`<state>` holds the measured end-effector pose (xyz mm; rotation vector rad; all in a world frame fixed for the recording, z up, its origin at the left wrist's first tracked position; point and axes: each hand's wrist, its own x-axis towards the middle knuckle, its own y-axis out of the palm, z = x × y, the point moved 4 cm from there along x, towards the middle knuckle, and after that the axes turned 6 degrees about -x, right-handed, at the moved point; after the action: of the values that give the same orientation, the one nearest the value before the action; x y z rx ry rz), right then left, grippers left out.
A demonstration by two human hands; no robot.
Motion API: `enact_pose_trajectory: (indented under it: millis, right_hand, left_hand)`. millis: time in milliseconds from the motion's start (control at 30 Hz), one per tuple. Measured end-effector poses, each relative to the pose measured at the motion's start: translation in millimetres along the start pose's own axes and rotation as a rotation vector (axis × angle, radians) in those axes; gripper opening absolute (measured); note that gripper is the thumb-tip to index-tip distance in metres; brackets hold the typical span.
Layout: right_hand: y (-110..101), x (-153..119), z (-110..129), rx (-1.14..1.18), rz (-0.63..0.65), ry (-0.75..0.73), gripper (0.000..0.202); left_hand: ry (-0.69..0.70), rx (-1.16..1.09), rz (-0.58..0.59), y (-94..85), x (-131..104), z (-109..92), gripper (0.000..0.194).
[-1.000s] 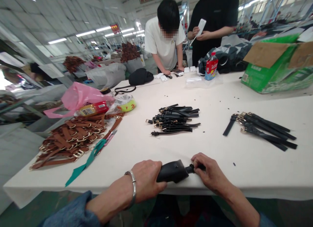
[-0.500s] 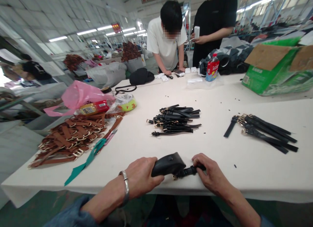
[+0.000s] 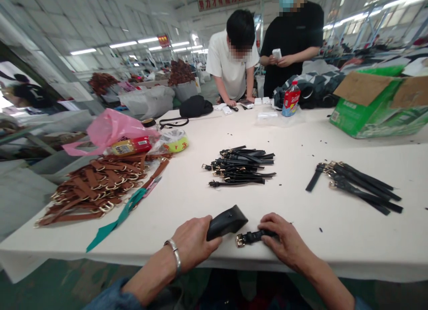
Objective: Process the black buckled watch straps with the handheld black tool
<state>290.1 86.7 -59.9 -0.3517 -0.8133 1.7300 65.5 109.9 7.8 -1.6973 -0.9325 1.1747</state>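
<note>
My left hand (image 3: 194, 238), with a silver bangle at the wrist, is wrapped round a black curved hand-held device (image 3: 227, 222); its exact kind is unclear. The device's wide end points right, a small gap from the strap. In the fingers of my right hand (image 3: 282, 238) is a short black strap (image 3: 252, 237), its gold buckle (image 3: 240, 240) facing left and its other end hidden by the hand. Beyond my hands lies a pile of black buckled straps (image 3: 242, 165). Farther right several more black straps (image 3: 361, 185) are fanned out.
Brown straps with metal rings (image 3: 96, 185) are heaped at the left, beside a teal cloth strip (image 3: 117, 223) and a pink bag (image 3: 113, 127). A red-labelled bottle (image 3: 291, 99) and a green box (image 3: 374, 103) stand at the back right. Two people stand across the table.
The black device has moved left, away from the strap, and a gap now shows between them. The strap's gold buckle is now fully in view. The camera view has shifted slightly.
</note>
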Motion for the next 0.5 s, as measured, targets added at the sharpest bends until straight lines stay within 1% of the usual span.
enact_pose_trajectory:
  millis: [67,167,267,333,433,500]
  right_hand:
    - [1,0,-1,-0.005,-0.001,-0.006,0.024]
    - [3,3,1,-0.03,0.0,0.014,0.021]
    - [4,3,9,-0.117,-0.011,0.058,0.02]
    - [8,2,16,-0.199,-0.03,0.068,0.02]
    - [11,-1,21,-0.301,-0.087,0.059,0.019]
    - [5,-3,16,-0.34,-0.145,0.078,0.017]
  left_hand:
    - [-0.001,0.002,0.013,-0.4,-12,5,0.028]
    - [0.001,-0.011,0.034,7.5,-20,2,0.026]
    - [-0.011,-0.072,0.02,18.5,-17,-4,0.027]
    - [-0.021,-0.111,-0.006,23.0,-12,-3,0.027]
    - [-0.016,-0.143,-0.042,22.6,-9,5,0.028]
    - [-0.03,-0.157,-0.054,18.1,-11,14,0.03]
